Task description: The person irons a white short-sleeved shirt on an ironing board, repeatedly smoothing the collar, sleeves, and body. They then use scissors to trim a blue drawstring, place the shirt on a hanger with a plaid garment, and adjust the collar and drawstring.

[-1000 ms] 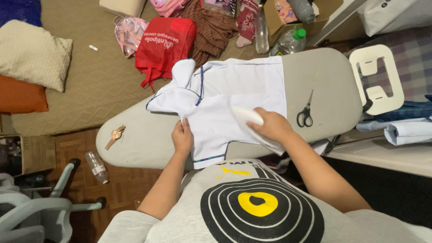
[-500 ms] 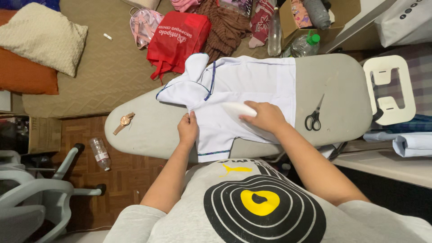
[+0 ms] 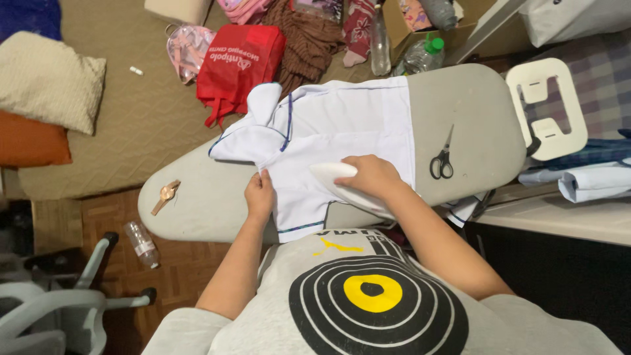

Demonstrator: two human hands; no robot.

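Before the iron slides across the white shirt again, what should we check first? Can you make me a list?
1. Right hand grips the white iron: ok.
2. Left hand pins the white shirt at its edge, clear of the iron: ok.
3. Shirt lies flat ahead of the iron: not ok, collar end is bunched.
4. Scissors lie off the shirt on the ironing board: ok.
5. Wristwatch sits away from the shirt: ok.
6. Iron's heat: cannot tell.
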